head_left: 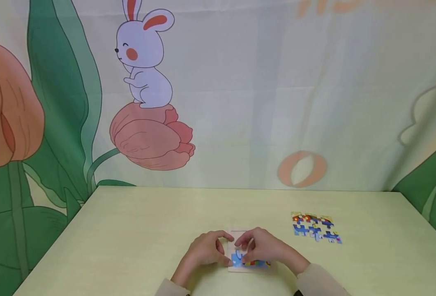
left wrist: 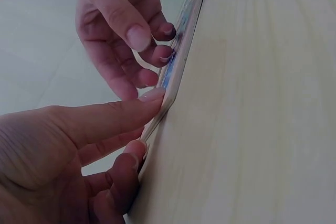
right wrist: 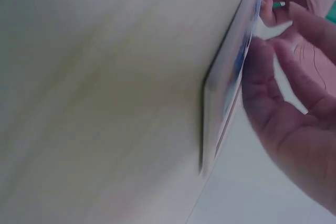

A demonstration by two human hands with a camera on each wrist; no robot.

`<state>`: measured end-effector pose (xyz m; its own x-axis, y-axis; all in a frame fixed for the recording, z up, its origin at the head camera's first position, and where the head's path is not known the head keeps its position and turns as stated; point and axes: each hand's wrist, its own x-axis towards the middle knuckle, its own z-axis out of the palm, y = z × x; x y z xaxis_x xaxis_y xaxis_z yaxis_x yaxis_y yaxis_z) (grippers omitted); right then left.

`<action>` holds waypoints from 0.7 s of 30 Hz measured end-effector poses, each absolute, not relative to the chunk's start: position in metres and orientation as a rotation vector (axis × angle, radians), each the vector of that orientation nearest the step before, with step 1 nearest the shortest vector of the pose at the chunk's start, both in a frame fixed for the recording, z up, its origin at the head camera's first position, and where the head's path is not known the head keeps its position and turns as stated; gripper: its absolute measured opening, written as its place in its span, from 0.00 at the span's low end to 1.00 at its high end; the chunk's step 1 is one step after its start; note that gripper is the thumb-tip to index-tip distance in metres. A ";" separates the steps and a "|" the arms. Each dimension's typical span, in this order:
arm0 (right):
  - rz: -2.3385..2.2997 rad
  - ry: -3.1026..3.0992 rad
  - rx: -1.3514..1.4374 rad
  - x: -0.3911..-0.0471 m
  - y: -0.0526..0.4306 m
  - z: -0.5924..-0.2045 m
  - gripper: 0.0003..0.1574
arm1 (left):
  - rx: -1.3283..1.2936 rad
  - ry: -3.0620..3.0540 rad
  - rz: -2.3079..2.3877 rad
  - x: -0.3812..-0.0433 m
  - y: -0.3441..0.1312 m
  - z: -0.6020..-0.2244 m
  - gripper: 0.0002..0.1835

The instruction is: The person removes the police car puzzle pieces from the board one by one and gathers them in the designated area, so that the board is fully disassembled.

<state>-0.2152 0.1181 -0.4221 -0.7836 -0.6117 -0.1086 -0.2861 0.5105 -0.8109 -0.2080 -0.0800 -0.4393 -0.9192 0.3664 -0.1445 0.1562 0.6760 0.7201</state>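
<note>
A pale wooden puzzle board (head_left: 236, 269) lies on the table, its bottom row filled with blue and multicoloured pieces (head_left: 257, 264). My left hand (head_left: 207, 248) holds the board at its left side; in the left wrist view its thumb (left wrist: 123, 121) lies over the corner while the other fingers bend against the edge. Over the board is my right hand (head_left: 263, 246), its thumb tip down at the pieces and its fingers loosely bent above. In the right wrist view, the right thumb (right wrist: 262, 85) covers part of the board's face. No piece shows between the right fingers.
Several loose puzzle pieces (head_left: 315, 227) lie in two rows on the table, to the right of and behind the board. The light wooden table (head_left: 136, 230) ends at a hanging cloth (head_left: 232, 102) printed with a rabbit and tulips.
</note>
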 end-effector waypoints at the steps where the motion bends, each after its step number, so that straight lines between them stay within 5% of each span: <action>1: -1.157 2.384 -0.740 -0.215 0.116 -0.422 0.18 | 0.421 2.614 1.087 -0.208 -0.080 -0.439 0.26; 21: -0.958 2.587 -0.832 -0.210 0.103 -0.430 0.20 | 0.471 2.579 1.107 -0.208 -0.083 -0.439 0.30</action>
